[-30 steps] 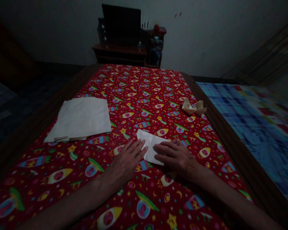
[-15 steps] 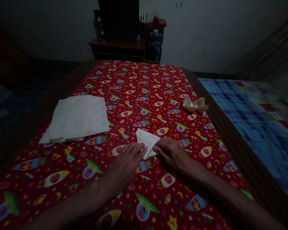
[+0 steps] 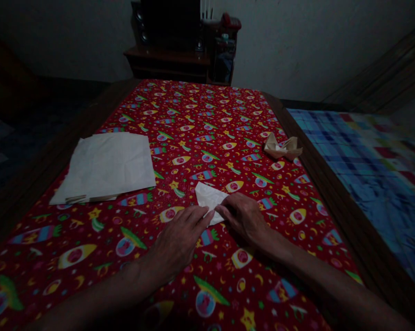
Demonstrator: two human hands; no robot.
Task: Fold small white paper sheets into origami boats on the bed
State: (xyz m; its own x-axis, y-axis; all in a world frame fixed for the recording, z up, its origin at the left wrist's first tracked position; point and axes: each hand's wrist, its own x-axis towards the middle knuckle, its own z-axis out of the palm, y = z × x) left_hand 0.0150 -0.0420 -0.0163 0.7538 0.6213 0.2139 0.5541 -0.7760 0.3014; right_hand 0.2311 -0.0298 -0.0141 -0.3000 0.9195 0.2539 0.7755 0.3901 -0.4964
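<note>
Folded, creased white paper point(image 3: 208, 197) at centre; left hand point(image 3: 181, 235) and right hand point(image 3: 246, 217) touch it, can't tell if clamped. Red rocket-print cloth point(image 3: 193, 149) beneath; dim grey wall point(image 3: 297, 50), top.

The left hand point(image 3: 180, 234) lies palm down, thumb point(image 3: 206, 220) near the right hand point(image 3: 247, 218), whose fingers point(image 3: 234, 201) curl inward. Both forearms point(image 3: 121, 287) angle apart behind the hands.

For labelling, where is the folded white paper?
Head view, centre: the folded white paper touches the left hand and right hand, right of the paper stack.
</note>
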